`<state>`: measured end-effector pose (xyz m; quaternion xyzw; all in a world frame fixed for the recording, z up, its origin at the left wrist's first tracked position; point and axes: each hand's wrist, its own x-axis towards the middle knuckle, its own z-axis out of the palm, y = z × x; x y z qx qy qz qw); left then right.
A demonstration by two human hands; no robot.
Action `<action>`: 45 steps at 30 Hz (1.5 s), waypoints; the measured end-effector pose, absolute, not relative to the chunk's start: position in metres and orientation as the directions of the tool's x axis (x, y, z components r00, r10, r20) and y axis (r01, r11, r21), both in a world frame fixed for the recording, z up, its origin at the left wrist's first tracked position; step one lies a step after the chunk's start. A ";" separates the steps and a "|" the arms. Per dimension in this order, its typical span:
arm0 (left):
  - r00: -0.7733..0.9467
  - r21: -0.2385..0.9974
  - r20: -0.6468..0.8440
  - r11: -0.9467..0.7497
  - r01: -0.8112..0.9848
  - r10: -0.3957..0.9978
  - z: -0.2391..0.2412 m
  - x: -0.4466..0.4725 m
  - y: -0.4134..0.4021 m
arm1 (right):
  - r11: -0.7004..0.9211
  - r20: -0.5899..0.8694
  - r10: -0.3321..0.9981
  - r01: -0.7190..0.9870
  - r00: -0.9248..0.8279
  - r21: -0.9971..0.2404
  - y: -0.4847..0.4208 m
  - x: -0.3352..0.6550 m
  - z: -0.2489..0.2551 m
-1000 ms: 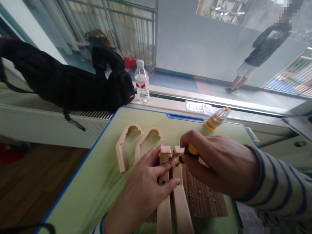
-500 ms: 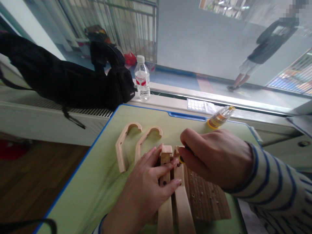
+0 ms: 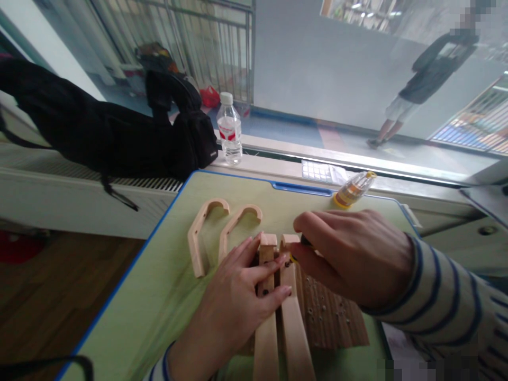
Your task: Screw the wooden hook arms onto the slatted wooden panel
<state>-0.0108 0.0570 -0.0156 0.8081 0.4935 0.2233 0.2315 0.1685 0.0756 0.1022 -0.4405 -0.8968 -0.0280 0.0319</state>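
Observation:
My left hand (image 3: pixel 238 288) lies with fingers spread across two pale wooden pieces, thumb and forefinger reaching the right one. The left wooden piece (image 3: pixel 266 330) runs under those fingers; the right wooden piece (image 3: pixel 294 323) sits close beside it with a narrow gap. My right hand (image 3: pixel 341 254) is closed around a screwdriver (image 3: pixel 305 241), mostly hidden, with a dark handle and a bit of yellow showing. Its tip end is at a small dark screw or hole near the right piece's curved end. Two hook-shaped wooden pieces (image 3: pixel 197 248) (image 3: pixel 230 230) lie left of my hands.
A brown ridged board (image 3: pixel 337 317) with several small metal bits lies under and right of the wood. A clear yellow-based container (image 3: pixel 353 190) is at the table's back edge. Beyond are a water bottle (image 3: pixel 229 132), a black bag (image 3: pixel 130 137) and a person (image 3: pixel 428 79) behind glass.
The whole view has shifted slightly. My right hand stays closed on the screwdriver at the right wooden piece, and my left hand remains spread across the wood.

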 end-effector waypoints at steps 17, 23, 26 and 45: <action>0.403 0.599 0.123 -0.391 0.698 0.907 -0.011 -0.012 0.055 | 0.675 -0.029 0.734 0.733 -0.679 -0.085 0.077 0.168 0.107; 0.409 0.604 0.128 -0.398 0.691 0.904 -0.010 -0.010 0.055 | 0.654 -0.017 0.756 0.756 -0.654 0.010 0.075 0.165 0.105; 0.416 0.606 0.123 -0.400 0.687 0.901 -0.010 -0.010 0.055 | 0.638 0.003 0.769 0.768 -0.639 0.055 0.075 0.165 0.104; 0.408 0.689 0.168 -0.403 0.603 0.898 -0.011 -0.014 0.048 | 0.600 0.004 0.799 0.799 -0.601 0.043 0.060 0.171 0.115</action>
